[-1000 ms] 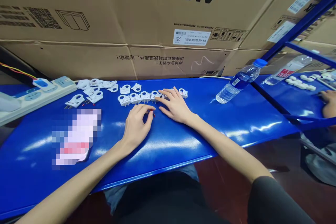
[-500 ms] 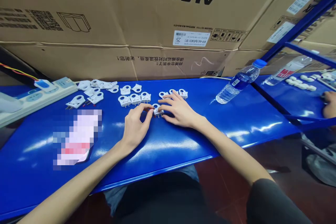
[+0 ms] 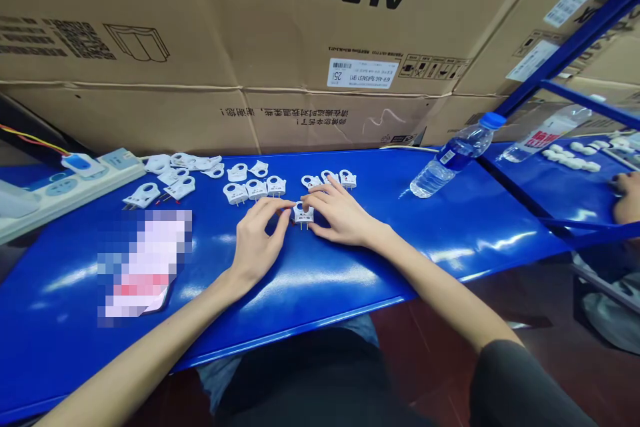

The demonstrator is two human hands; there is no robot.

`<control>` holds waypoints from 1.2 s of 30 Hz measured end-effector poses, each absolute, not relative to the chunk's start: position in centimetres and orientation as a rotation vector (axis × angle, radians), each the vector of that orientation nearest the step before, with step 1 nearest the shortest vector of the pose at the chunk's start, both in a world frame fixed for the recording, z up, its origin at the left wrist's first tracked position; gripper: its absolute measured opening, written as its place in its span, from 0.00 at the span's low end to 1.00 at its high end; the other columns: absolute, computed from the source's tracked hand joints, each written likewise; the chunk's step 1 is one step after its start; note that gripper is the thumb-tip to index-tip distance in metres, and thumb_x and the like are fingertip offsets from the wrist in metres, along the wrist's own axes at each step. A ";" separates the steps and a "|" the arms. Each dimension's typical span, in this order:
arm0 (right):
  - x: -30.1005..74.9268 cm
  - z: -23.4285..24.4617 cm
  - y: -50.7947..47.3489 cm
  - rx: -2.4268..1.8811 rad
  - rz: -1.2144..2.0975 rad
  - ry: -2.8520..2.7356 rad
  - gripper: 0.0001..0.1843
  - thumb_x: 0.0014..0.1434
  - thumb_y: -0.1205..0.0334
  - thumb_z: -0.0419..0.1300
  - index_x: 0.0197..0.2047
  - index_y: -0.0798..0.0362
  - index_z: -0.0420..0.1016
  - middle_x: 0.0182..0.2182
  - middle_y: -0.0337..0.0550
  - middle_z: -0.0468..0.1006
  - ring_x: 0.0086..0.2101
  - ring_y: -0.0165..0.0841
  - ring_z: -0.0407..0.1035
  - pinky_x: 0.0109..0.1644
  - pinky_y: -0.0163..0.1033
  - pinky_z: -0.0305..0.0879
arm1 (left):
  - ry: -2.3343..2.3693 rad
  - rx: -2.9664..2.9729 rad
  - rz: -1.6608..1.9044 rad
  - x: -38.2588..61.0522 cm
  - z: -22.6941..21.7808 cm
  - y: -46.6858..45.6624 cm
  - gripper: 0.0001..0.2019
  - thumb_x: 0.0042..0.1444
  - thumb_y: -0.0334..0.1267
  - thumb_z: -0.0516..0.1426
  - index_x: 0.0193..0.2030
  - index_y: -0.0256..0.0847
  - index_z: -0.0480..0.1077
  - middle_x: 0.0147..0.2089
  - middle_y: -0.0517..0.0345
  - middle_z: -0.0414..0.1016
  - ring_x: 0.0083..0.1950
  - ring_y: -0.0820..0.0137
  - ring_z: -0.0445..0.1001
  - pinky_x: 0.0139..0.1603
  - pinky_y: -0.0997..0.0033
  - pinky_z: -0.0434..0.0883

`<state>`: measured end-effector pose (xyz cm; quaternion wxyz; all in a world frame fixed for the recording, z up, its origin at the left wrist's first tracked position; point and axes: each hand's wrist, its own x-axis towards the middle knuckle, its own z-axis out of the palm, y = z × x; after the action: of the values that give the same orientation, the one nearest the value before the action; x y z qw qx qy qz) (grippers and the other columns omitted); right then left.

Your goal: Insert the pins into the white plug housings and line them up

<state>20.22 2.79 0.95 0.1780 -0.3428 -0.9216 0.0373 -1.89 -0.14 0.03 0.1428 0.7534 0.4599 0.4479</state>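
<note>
A white two-pin plug (image 3: 303,215) with a ring-shaped handle lies between my hands, its pins toward me. My right hand (image 3: 345,215) has thumb and fingers closed around the plug's right side. At its left edge, my left hand (image 3: 256,232) is pinched, thumb and forefinger together; whatever sits between those fingertips is too small to make out. Beyond my left hand stand several similar plugs (image 3: 257,189) in a row. More plugs (image 3: 349,179) are just past my right fingers, partly covered by them.
A pile of white plug parts (image 3: 187,163) lies at the back left, by a power strip (image 3: 75,187). A blurred-out phone (image 3: 150,263) rests at left. A water bottle (image 3: 453,159) leans at right before a blue metal frame (image 3: 520,101). Another person's hand (image 3: 627,197) shows far right.
The plug between my hands has tipped so that its printed face shows more clearly. Both hands keep nearly the same place, with the right fingers shifted slightly on the plug.
</note>
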 end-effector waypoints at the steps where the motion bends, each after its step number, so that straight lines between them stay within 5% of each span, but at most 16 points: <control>1: 20.2 0.9 2.8 -0.973 0.105 -2.601 0.17 0.66 0.60 0.62 0.57 0.52 0.73 0.58 0.51 0.77 0.62 0.48 0.65 0.76 0.69 0.46 | 1.324 2.182 1.293 -1.9 0.1 -0.1 0.10 0.70 0.37 0.55 0.48 0.43 0.78 0.45 0.56 0.80 0.47 0.66 0.79 0.51 0.64 0.74; 7: 20.2 0.9 2.8 -0.969 0.136 -2.606 0.15 0.65 0.61 0.62 0.55 0.52 0.73 0.51 0.50 0.80 0.61 0.48 0.66 0.77 0.68 0.45 | 1.298 2.188 1.309 -1.9 0.1 -0.1 0.11 0.70 0.36 0.54 0.48 0.44 0.78 0.48 0.55 0.82 0.51 0.65 0.80 0.55 0.64 0.76; 14: 20.2 1.3 2.9 -0.953 0.121 -2.574 0.20 0.65 0.62 0.61 0.60 0.53 0.70 0.57 0.51 0.78 0.63 0.48 0.65 0.77 0.66 0.44 | 1.338 2.124 1.297 -1.8 -0.3 -0.2 0.09 0.69 0.38 0.56 0.50 0.45 0.77 0.47 0.59 0.85 0.46 0.65 0.83 0.53 0.61 0.77; 22: 20.1 1.1 3.1 -0.944 0.159 -2.502 0.31 0.66 0.61 0.59 0.71 0.53 0.61 0.62 0.52 0.75 0.61 0.48 0.67 0.74 0.63 0.53 | 1.352 2.125 1.355 -2.0 0.0 -0.2 0.04 0.65 0.38 0.61 0.42 0.45 0.78 0.42 0.60 0.85 0.42 0.67 0.82 0.48 0.65 0.77; 36: 19.9 2.1 2.5 -0.921 0.207 -2.511 0.31 0.68 0.62 0.58 0.72 0.51 0.61 0.61 0.53 0.75 0.61 0.48 0.67 0.66 0.58 0.64 | 1.281 2.164 1.406 -1.9 0.2 -0.3 0.08 0.67 0.36 0.59 0.45 0.48 0.81 0.43 0.60 0.86 0.45 0.65 0.82 0.52 0.58 0.79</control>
<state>19.90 2.50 2.06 0.2277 -0.3344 -0.9115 0.0750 -1.86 -0.31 0.25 0.1300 0.7446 0.4410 0.4839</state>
